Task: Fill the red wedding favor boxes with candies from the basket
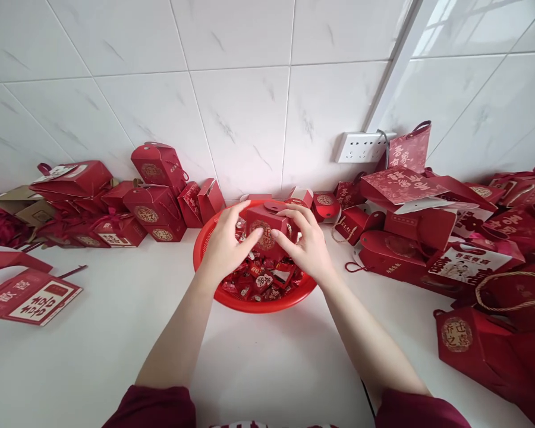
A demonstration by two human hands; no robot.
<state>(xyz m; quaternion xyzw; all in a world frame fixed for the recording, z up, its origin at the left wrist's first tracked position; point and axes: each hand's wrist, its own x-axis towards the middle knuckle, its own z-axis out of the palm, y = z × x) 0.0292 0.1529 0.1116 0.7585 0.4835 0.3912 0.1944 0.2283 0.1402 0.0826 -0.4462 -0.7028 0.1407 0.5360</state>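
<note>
A red plastic basket [256, 306] on the white table holds many small red-wrapped pieces [263, 280]. Over them, inside the basket, stands a small red box [266, 232] with a gold round emblem on its front. My left hand [229, 244] is at the box's left side, thumb at its front and fingers apart from the thumb. On the right side, my right hand [307, 244] has its thumb and fingers around the box's edge. Both hands are at the box, with the far fingertips partly out of clear view.
Red gift boxes [154, 208] are stacked along the wall at the left, and a flat red box [38, 295] lies nearer. More boxes and bags [405, 238] crowd the right side. A white power strip [361, 147] is on the wall.
</note>
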